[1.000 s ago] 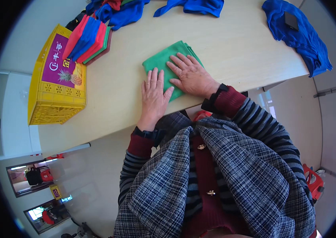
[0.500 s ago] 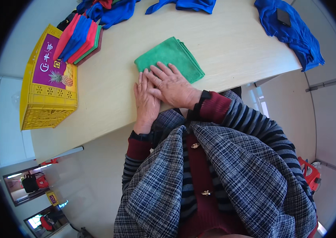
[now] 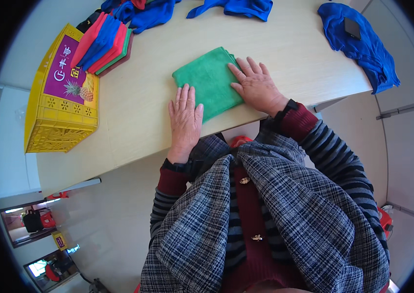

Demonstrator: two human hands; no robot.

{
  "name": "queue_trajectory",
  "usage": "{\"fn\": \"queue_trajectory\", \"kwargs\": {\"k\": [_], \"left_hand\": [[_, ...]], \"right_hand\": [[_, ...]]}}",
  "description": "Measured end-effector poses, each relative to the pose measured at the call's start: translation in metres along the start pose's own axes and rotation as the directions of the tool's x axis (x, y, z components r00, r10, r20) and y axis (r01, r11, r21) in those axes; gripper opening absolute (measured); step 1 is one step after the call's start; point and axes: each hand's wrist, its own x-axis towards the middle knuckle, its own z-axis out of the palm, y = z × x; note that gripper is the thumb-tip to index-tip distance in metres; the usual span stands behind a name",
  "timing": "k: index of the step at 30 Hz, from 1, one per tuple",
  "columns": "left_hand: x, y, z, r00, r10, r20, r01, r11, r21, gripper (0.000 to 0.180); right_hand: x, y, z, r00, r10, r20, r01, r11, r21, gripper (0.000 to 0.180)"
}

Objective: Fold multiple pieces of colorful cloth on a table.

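A folded green cloth (image 3: 208, 80) lies flat on the table in front of me. My left hand (image 3: 185, 115) rests at its near left edge, fingers stretched out and fingertips on the fabric. Across from it, my right hand (image 3: 257, 87) lies spread along the cloth's right edge, touching that side. Both palms face down, and neither hand grips anything. The right fingers cover part of the cloth's right border.
On the left stands a yellow plastic crate (image 3: 60, 115), with a stack of folded red, blue, green and maroon cloths (image 3: 104, 44) beside its top. Loose blue cloths (image 3: 153, 17) lie at the far edge. A dark phone (image 3: 352, 28) sits on a blue cloth (image 3: 378, 61) at the right of the table (image 3: 134, 117).
My right hand has moved right, off the left hand, to the cloth's right edge. The green cloth's near corner now shows beside my left hand.
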Motion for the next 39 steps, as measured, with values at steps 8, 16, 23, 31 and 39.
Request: {"fn": "queue_trajectory", "kwargs": {"k": [8,16,23,31,39], "left_hand": [[0.043,-0.015,-0.010,0.999,-0.006,0.036,0.002,0.994,0.108,0.057],[0.055,-0.026,-0.006,0.974,-0.104,0.201,0.070,0.984,0.166,0.063],[0.047,-0.017,-0.006,0.983,-0.102,0.150,0.071,0.977,0.201,0.062],[0.011,0.010,0.004,0.998,0.014,0.069,-0.020,0.995,0.095,0.058],[0.005,0.010,0.012,0.999,0.008,0.039,-0.013,0.992,0.128,0.058]], "right_hand": [[0.050,-0.040,-0.004,0.987,-0.158,0.000,0.157,0.979,0.128,0.061],[0.061,-0.028,0.016,0.986,-0.168,-0.016,0.168,0.972,0.161,0.061],[0.054,-0.010,0.021,0.997,-0.064,-0.051,0.070,0.990,0.123,0.060],[0.026,-0.066,-0.002,0.992,-0.114,-0.061,0.125,0.967,0.222,0.061],[0.021,-0.043,0.019,0.983,-0.135,-0.124,0.158,0.966,0.202,0.057]]}}
